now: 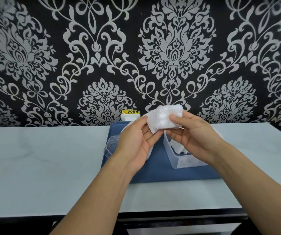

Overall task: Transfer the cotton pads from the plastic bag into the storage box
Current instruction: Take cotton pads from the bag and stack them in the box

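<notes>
Head view: my right hand [189,131] pinches a stack of cotton pads [166,118] between thumb and fingers, and my left hand [136,141] pinches its near corner, palm up. The storage box [182,158] sits right under my right hand with some pads already in it; the plastic bag [111,144] lies just left of my left hand, looks near-empty. Judging progress: partly done, this stack still to drop in.

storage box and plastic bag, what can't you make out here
Head view only:
- storage box: right hand and forearm cover most of it; fill level hidden.
- plastic bag: left hand hides its right part; contents unclear.
- cotton pads: stack count unreadable, fingers overlap it.
- box label: too small to read.
</notes>
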### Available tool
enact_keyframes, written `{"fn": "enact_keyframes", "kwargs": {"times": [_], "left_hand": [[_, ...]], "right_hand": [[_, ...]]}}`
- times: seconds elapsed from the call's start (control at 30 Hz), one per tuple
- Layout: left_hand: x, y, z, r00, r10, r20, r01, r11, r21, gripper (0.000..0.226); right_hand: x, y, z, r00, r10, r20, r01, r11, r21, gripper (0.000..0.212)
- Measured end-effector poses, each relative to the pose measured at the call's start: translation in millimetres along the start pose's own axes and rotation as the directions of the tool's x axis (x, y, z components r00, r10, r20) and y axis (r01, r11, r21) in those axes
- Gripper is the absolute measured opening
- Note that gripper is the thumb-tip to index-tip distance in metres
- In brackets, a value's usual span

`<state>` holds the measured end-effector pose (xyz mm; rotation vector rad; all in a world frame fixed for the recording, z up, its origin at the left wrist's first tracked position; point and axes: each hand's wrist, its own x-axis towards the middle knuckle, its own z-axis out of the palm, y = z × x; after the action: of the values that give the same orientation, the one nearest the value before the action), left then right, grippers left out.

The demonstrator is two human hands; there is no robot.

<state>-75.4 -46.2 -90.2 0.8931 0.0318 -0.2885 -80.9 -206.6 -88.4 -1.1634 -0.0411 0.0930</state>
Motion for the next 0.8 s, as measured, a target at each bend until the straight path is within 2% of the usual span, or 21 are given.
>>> {"fn": "enact_keyframes", "kwargs": {"times": [0.27, 0.5, 0.63, 0.73, 0.8], "left_hand": [[-1, -9, 8, 0.999, 0.001, -0.037, -0.005, 0.994, -0.112, 0.029], [-1, -16, 13, 0.999, -0.009, -0.052, -0.003, 0.972, -0.234, 0.033], [-2, -15, 13, 0.999, -0.015, -0.028, 0.008, 0.975, -0.221, 0.033], [-7, -13, 15, 1.0, -0.006, 0.027, 0.011, 0.986, -0.167, 0.034], [-7, -14, 17, 1.0, 0.024, 0.01, -0.023, 0.994, -0.109, 0.027]], "right_hand": [[-2, -1, 4, 0.998, 0.016, -0.062, -0.011, 0.996, 0.086, 0.027], [-4, 1, 11, 0.995, 0.058, -0.08, -0.032, 0.954, 0.297, 0.038], [-6, 1, 12, 0.995, 0.054, -0.083, -0.031, 0.966, 0.258, 0.026], [-6, 1, 13, 0.997, 0.032, -0.075, -0.018, 0.983, 0.183, 0.026], [-7, 1, 13, 0.998, 0.021, -0.062, -0.011, 0.99, 0.144, 0.027]]}}
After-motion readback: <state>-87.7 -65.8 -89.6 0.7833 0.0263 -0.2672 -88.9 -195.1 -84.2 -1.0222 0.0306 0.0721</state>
